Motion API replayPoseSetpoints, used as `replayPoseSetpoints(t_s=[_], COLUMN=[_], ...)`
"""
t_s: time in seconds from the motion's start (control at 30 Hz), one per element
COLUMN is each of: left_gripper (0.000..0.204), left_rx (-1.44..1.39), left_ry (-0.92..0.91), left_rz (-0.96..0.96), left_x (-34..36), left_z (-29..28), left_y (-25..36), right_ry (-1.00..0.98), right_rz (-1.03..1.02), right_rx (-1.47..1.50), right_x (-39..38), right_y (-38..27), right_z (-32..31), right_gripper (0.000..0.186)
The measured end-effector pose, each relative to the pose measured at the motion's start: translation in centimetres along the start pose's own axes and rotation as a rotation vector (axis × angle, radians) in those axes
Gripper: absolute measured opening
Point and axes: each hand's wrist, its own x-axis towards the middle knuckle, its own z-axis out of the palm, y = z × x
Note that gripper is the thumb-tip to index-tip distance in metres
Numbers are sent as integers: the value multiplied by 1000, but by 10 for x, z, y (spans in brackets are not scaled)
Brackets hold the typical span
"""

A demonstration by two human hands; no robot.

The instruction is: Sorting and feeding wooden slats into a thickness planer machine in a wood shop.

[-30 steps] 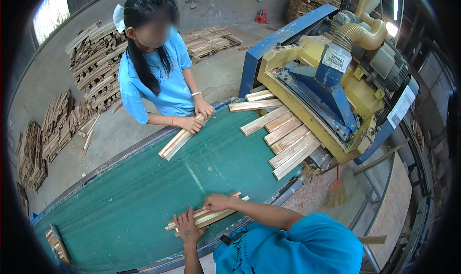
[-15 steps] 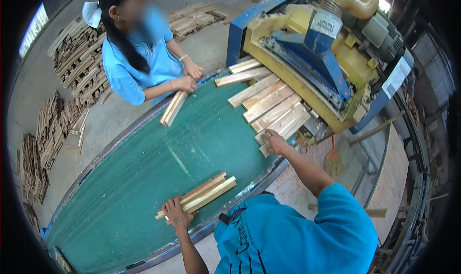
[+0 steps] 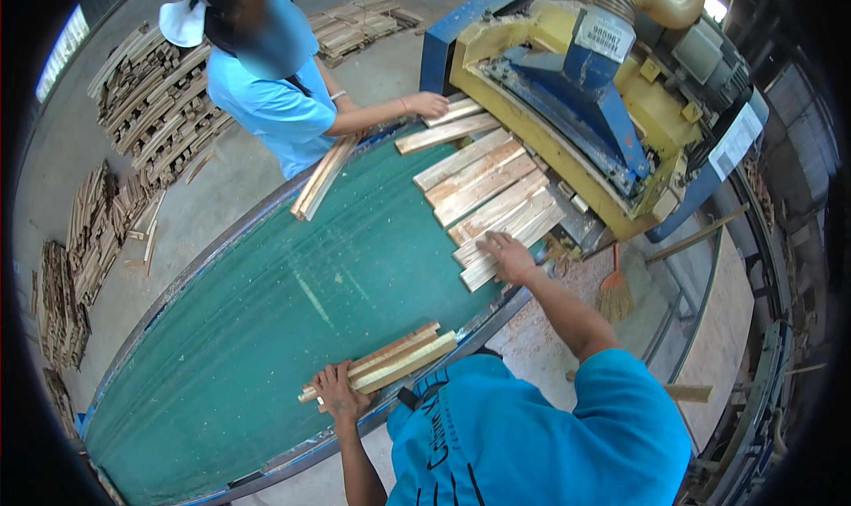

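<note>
My left hand (image 3: 339,392) is closed around the left end of a small stack of wooden strips (image 3: 403,357), which lies along the near edge of the green table (image 3: 222,329). Farther right, my right hand (image 3: 508,258) is curled over the nearest of several pale wooden slats (image 3: 489,180) lying side by side. Its fingers reach across the top face; the thumb side is partly hidden. These slats fan out in front of a yellow and blue machine (image 3: 567,142), some with their far ends close to its opening.
Across the table a co-worker in light blue (image 3: 266,107) has one hand on a far slat. Other strips (image 3: 324,182) jut over the far edge near that person. Stacked timber (image 3: 151,98) stands on the floor at left. A broom (image 3: 615,298) is below the machine.
The slats under my right hand have slid away from the machine, toward the lower left. My left hand and its stack have shifted slightly right. The co-worker's hand has reached to the far slats.
</note>
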Motion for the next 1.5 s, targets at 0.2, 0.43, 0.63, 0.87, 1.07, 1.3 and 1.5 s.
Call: replayPoseSetpoints(t_s=[0.2,0.43,0.63,0.87,1.07,1.3,1.5], left_gripper=[58,94,122,105,109,116,108], left_rx=[-53,-84,102,28,37,164,44], left_ry=[94,3,11,-53,-95,-90,-120], left_rz=[29,-39,-34,-144,-169,-131,-126], left_x=[9,10,4,7,9,11,18], left_z=[22,25,43,36,50,44,55], left_y=[24,26,13,21,9,26,11], right_ry=[81,-104,-257,-85,28,-232,-244], right_rz=[-254,-333,-615,-264,98,-45,-312], right_rx=[170,356,504,504,1067,1245,862], right_x=[17,62,53,45,-7,-2,43], right_y=[-14,-158,-294,-140,-67,-152,-142], right_z=[27,48,85,64,94,126,90], right_gripper=[48,18,30,31,39,49,59])
